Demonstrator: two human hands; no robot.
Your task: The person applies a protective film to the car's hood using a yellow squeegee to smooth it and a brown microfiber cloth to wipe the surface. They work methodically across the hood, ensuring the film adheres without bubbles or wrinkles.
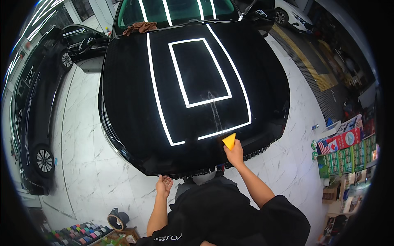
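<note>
A glossy black car hood (135, 102) spreads out in front of me, with bright light strips mirrored in it. My right hand (234, 155) is closed round a yellow triangular squeegee (229, 141) near the hood's front edge, right of the middle. A streaky, wrinkled line (215, 115) runs up the hood from beside the squeegee. Lower and to the left, my left hand (164, 186) is at the front edge, palm turned up and fingers loosely bent and apart. I see nothing held in it.
A brown cloth (140, 27) lies at the windshield base. Left stands a black car (39, 110); a white car (293, 16) is far right. Boxes and packages (347, 147) are stacked at the right. Colour samples (78, 233) and a dark roll (118, 219) sit lower left.
</note>
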